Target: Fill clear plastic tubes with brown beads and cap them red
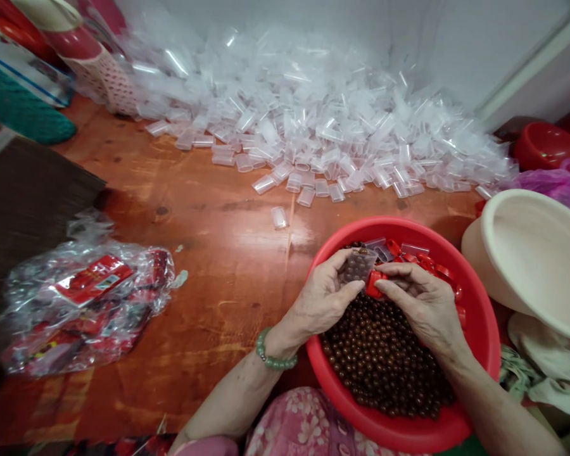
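My left hand point(327, 292), a green bead bracelet point(275, 361) at its wrist, is closed around a small clear plastic container point(359, 263) filled with dark brown balls. Between the thumb and fingers of my right hand point(420, 304) is a red plastic cap point(375, 283), held right at the container's end. Whether the cap is seated on it I cannot tell. Both hands are over a red basin point(491, 335). Many shiny brown balls point(384, 361) fill its near part. More red caps point(444, 272) and a few clear containers lie along its far side.
A big heap of clear empty containers point(313, 120) spreads along the wall, with one loose container point(280, 218) in front. Left lies a plastic bag of red packets point(90, 304). A cream basin point(498, 253) and cloths point(551, 367) are at the right. A thermos point(95, 63) stands back left.
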A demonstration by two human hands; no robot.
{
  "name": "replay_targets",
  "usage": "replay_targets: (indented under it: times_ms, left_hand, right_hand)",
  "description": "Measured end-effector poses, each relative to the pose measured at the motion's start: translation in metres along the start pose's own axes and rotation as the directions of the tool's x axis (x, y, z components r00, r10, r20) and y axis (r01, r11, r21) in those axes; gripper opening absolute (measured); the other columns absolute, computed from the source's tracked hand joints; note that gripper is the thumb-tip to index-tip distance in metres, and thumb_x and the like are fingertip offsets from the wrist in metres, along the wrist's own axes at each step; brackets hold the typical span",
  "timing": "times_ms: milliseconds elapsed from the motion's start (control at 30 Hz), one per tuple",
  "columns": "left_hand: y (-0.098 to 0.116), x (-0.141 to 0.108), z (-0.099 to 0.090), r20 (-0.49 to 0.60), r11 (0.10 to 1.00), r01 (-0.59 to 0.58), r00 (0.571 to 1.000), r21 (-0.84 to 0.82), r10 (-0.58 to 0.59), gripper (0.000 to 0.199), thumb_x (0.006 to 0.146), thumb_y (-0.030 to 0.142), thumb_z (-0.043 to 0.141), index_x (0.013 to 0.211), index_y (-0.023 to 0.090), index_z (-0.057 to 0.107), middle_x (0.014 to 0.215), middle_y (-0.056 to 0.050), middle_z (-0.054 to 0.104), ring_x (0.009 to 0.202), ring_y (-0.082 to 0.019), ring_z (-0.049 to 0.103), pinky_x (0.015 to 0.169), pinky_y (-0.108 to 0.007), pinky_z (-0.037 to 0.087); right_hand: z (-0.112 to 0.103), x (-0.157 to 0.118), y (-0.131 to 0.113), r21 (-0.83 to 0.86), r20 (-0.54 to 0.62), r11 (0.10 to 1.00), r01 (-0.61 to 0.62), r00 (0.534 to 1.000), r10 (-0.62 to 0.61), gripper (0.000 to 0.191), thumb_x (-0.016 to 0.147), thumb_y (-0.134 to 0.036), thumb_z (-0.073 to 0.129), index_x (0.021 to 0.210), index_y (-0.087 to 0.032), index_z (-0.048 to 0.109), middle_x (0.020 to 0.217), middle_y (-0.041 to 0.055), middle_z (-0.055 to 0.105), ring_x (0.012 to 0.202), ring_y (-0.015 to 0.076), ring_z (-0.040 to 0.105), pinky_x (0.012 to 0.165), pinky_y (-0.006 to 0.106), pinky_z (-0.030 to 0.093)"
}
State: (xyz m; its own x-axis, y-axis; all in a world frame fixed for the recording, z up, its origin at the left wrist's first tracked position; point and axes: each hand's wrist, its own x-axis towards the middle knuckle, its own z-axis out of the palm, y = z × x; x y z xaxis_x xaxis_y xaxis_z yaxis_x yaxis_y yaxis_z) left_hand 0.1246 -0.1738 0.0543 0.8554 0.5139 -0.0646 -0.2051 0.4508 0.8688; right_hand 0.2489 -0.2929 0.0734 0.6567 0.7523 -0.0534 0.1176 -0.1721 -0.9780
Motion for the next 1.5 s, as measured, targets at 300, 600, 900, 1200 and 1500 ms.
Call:
replay_targets:
  times_ms: [300,600,900,1200,1500]
  left_hand:
    - [0.003,-0.003,-0.002,-0.067,0.997,0.000,0.998,0.075,0.005,0.024,0.084,0.025,0.071,0.107,0.018,0.069,0.111,-0.007,0.074,0.101,-0.019,0.067,0.097,-0.033,0.050]
    - [0.008,-0.006,-0.006,0.087,0.994,0.091,0.992,0.068,-0.097,0.029,0.087,0.040,0.071,0.105,0.017,0.072,0.092,-0.006,0.074,0.080,-0.015,0.066,0.073,-0.025,0.051]
    - [0.007,-0.006,-0.005,0.097,0.989,0.079,0.991,0.125,-0.092,0.027,0.087,0.034,0.071,0.107,0.016,0.072,0.096,-0.006,0.074,0.086,-0.016,0.068,0.080,-0.027,0.053]
    - [0.006,-0.003,-0.002,0.043,0.974,-0.006,0.999,0.225,-0.003,0.019,0.088,0.024,0.069,0.104,0.016,0.072,0.099,-0.004,0.074,0.089,-0.014,0.066,0.086,-0.025,0.050]
    - [0.005,-0.003,-0.002,0.049,0.983,-0.022,0.999,0.181,0.013,0.019,0.087,0.023,0.070,0.104,0.017,0.072,0.100,-0.003,0.075,0.090,-0.014,0.067,0.088,-0.026,0.050]
  right_hand:
    - [-0.016,0.006,0.008,0.124,0.011,0.991,-0.052,0.999,0.051,0.024,0.075,-0.033,0.085,0.095,-0.024,0.075,0.088,-0.0001,0.076,0.075,0.0116,0.070,0.074,0.023,0.060]
    - [-0.024,0.012,-0.011,0.156,-0.009,0.988,-0.004,1.000,0.006,0.026,0.081,-0.035,0.079,0.105,-0.026,0.074,0.109,0.0039,0.077,0.097,0.0191,0.074,0.093,0.036,0.060]
    - [-0.018,0.024,-0.025,0.119,0.022,0.981,0.154,0.987,-0.157,0.025,0.086,-0.029,0.077,0.111,-0.031,0.076,0.111,-0.0006,0.077,0.097,0.0157,0.073,0.093,0.030,0.060]
    - [-0.020,0.024,-0.022,0.031,0.075,0.969,0.244,0.966,-0.246,0.027,0.088,-0.023,0.074,0.112,-0.033,0.076,0.110,-0.0009,0.077,0.099,0.0165,0.073,0.090,0.028,0.061]
    - [-0.024,0.025,-0.025,-0.079,0.147,0.916,0.392,0.914,-0.379,0.035,0.085,-0.013,0.073,0.115,-0.032,0.074,0.107,-0.0011,0.077,0.097,0.0174,0.073,0.090,0.031,0.061]
